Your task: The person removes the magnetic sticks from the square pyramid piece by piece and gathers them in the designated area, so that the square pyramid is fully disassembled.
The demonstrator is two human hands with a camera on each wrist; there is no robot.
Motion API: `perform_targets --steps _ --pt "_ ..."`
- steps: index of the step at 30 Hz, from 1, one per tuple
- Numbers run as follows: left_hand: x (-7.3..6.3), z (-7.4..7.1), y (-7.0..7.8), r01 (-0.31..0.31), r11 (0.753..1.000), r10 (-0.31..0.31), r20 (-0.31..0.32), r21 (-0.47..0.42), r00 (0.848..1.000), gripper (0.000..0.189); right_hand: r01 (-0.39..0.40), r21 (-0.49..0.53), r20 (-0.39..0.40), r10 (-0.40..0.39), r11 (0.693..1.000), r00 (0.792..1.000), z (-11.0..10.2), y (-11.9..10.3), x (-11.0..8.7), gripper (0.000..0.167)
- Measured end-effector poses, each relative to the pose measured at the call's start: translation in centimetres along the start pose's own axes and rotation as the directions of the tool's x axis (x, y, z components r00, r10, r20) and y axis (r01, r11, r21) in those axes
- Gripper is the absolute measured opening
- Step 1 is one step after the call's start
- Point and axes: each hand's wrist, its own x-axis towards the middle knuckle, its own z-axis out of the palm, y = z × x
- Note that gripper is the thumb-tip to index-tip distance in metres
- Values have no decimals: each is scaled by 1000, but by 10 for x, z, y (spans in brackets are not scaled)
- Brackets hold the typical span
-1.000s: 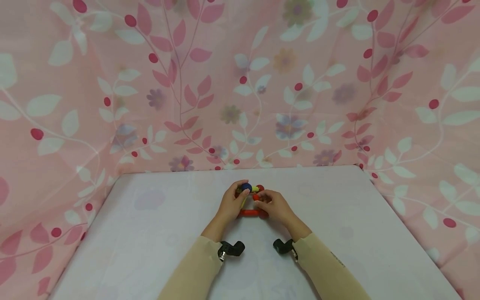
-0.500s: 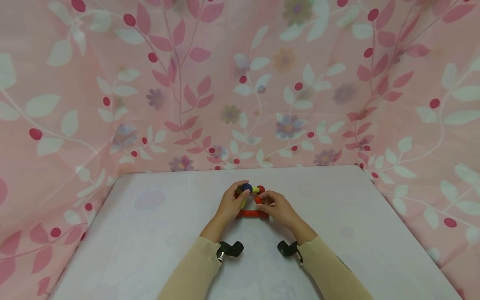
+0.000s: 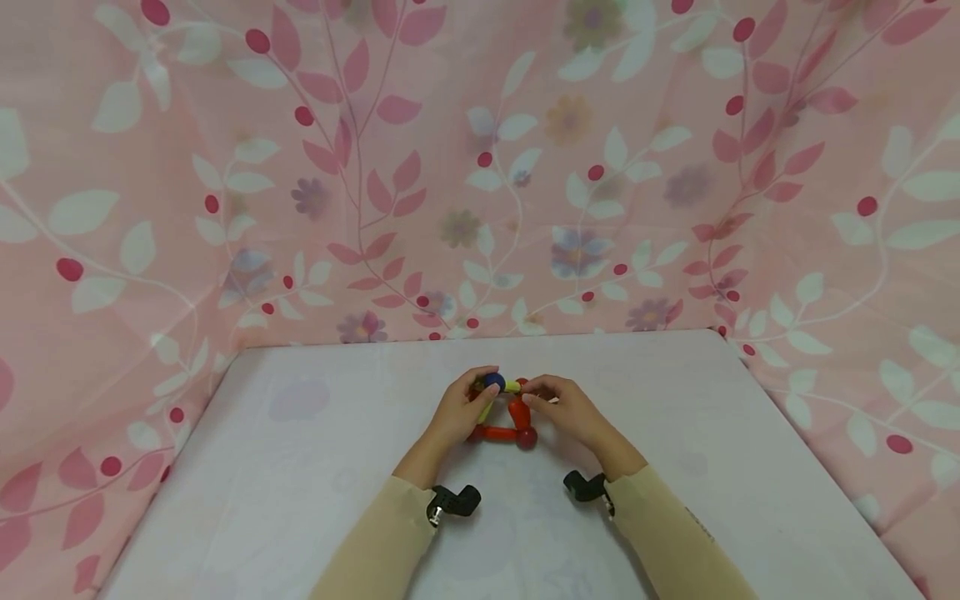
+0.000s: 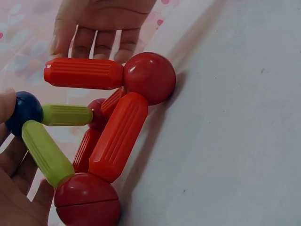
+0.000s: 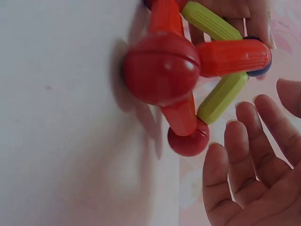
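A frame of plastic building rods and balls, like a magnetic set, stands on the table between both hands. My left hand (image 3: 452, 412) grips its blue ball (image 4: 24, 112) at the top, thumb on the near side. Two yellow-green rods (image 4: 48, 153) slope from this ball to red balls below. Red rods (image 4: 118, 137) link the red balls along the base. From the nearer right red ball (image 5: 162, 68) a red rod (image 5: 235, 57) sticks up, its upper end unattached. My right hand (image 3: 572, 413) is beside that rod, fingers loosely extended and holding nothing.
The white table (image 3: 315, 492) reaches back to a pink floral curtain (image 3: 525, 167), which also hangs at both sides. A black wrist camera (image 3: 453, 501) sits on the left wrist and another black camera (image 3: 585, 486) on the right.
My right hand has let go of the upright red rod and shifted slightly right, uncovering the rod and the red ball under it. My left hand keeps its grip on the blue ball.
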Motion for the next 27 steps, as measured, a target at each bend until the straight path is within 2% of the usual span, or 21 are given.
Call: perform_targets --steps 3,7,13,19,27 --pt "-1 -1 0 -16 1000 16 13 -7 1000 42 35 0 -38 -35 999 999 -1 -2 6 20" --pt "-3 0 -1 -42 999 43 32 -26 999 39 70 11 -29 -70 997 997 2 3 12 23" --pt "-6 1 0 -83 995 86 50 -57 995 36 23 10 -22 -23 1000 999 8 9 12 21" --pt "-10 1 0 -99 995 99 25 -30 995 35 18 -26 5 -18 999 1000 12 7 12 22" --pt "-15 4 -3 -104 994 105 -11 26 994 43 103 -75 29 -101 992 994 16 7 13 24"
